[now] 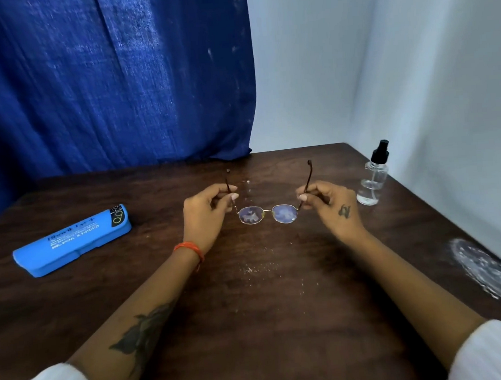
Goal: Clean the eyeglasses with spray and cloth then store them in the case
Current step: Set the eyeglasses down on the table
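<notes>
Thin-framed eyeglasses (268,214) hang above the middle of the dark wooden table (266,307), arms unfolded and pointing away from me, lenses smudged white. My left hand (208,215) pinches the left arm between thumb and fingers. My right hand (330,206) pinches the right arm the same way. A shut blue glasses case (72,241) lies on the table at the left. A clear spray bottle (373,178) with a black nozzle stands at the right near the table edge. A grey patterned cloth (492,273) lies at the right edge.
A blue curtain (111,81) hangs behind the table at the left and a white wall (382,62) closes the back and right. Small white specks dot the table in front of the glasses.
</notes>
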Tool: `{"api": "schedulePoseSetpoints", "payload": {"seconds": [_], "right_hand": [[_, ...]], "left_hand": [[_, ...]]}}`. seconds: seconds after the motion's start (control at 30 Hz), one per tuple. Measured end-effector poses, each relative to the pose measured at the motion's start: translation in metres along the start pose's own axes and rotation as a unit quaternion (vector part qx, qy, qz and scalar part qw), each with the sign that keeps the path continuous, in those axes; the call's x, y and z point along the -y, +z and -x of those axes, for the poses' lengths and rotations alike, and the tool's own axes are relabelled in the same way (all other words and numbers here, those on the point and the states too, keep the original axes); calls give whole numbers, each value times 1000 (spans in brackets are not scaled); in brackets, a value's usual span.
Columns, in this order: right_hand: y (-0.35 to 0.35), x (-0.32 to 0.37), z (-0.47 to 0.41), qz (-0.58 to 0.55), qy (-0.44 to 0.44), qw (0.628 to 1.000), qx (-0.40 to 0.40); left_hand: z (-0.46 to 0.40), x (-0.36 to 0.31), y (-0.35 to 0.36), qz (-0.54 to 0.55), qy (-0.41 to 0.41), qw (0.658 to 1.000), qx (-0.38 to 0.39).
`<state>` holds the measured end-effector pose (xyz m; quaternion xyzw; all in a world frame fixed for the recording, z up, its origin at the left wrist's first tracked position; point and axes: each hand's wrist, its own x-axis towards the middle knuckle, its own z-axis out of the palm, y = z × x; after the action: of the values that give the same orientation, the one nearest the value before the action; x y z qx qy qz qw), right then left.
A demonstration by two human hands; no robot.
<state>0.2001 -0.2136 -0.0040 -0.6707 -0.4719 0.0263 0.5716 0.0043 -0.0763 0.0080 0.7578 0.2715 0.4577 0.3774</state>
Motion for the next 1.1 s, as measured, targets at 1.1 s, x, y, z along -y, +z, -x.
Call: {"api": "schedulePoseSetpoints", "payload": {"seconds": [1.1], "right_hand": [[82, 127, 80, 187, -333, 923, -49]], "left_hand": [[66, 41, -176, -437, -35, 894, -93]]}}
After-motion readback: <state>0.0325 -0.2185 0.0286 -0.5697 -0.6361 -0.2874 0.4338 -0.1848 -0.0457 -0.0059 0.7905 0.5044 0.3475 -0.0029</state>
